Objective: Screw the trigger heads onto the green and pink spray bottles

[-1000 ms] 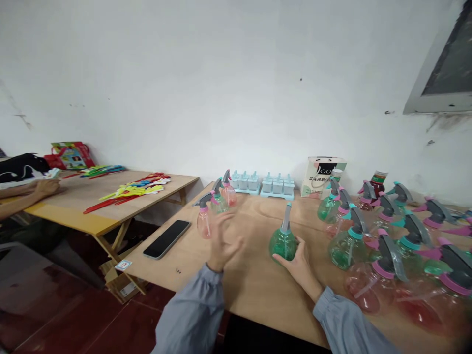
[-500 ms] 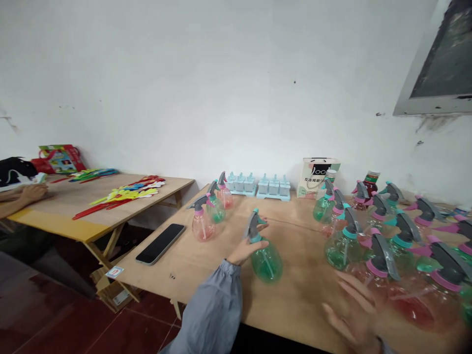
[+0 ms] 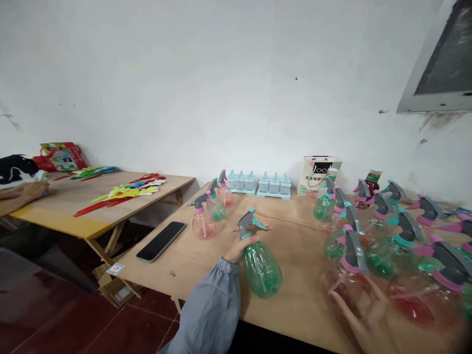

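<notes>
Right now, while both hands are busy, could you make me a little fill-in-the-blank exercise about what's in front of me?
The left hand holds a spray bottle with a body tinted ____.
The right hand grips a second bottle with a collar coloured ____.
The phone lies on the table with its screen facing ____.
In the picture, the paper bag stands to the ____ of the light-blue ice-pop molds.

Missing words: green; pink; up; right.
</notes>
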Available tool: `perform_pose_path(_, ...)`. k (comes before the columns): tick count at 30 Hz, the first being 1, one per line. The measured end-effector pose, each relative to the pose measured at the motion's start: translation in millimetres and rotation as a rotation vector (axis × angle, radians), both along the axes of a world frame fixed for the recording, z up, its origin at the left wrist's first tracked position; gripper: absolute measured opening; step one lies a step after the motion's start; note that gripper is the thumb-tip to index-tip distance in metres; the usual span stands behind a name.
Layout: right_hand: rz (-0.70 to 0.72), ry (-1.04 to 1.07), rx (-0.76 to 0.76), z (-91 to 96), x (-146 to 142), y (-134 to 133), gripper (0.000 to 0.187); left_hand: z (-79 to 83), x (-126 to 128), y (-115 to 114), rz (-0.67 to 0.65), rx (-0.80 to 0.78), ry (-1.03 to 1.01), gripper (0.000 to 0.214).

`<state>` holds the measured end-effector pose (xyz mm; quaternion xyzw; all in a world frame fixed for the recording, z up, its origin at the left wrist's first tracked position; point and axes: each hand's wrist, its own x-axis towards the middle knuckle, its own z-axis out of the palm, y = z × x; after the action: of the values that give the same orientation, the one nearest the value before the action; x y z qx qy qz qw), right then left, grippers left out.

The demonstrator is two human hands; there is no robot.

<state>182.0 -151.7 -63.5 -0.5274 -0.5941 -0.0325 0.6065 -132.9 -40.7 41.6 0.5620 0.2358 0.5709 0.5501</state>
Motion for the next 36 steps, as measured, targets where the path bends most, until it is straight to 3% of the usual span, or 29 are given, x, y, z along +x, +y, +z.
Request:
perform_pose_path(3, 0.067, -0.069, -0.032, 1.6, -29, 16, 0.072, 0.8, 4, 0, 0.049, -0.017, 0.001, 0.03)
perform_pose_path(7, 0.155, -0.152, -0.037, 11.4, -53, 68, 0.077, -0.2, 8, 3, 0.233, -0.008, -0.134, 0.023)
perform_pose_path(11, 0.23, -0.155, -0.073, 23.8, -64, 122, 0.08, 0.7, 5, 1, 0.094, -0.042, -0.068, 0.032)
perform_pose_path(14, 0.261, -0.092, -0.101, 25.7, -68, 143, 0.084, -1.4, 6, 2, 0.164, -0.034, -0.06, 0.027)
perform_pose_path(17, 0.285, 0.002, -0.131, 20.2, -71, 147, 0.087, -4.3, 8, 3, 0.254, -0.015, -0.118, 0.021)
perform_pose_path(22, 0.33, 0.071, -0.181, 9.8, -70, 143, 0.085, -4.2, 12, 0, 0.058, -0.031, -0.068, 0.028)
perform_pose_path(28, 0.384, 0.117, -0.216, 1.5, -67, 148, 0.085, -1.8, 19, -1, 0.302, -0.01, -0.315, 0.016)
perform_pose_path(33, 0.408, 0.147, -0.212, -3.9, -67, 152, 0.085, -3.2, 17, -2, 0.197, 0.018, -0.184, 0.027)
perform_pose_path(36, 0.401, 0.142, -0.206, -4.2, -66, 152, 0.083, -6.0, 18, -4, 0.35, 0.055, -0.199, 0.023)
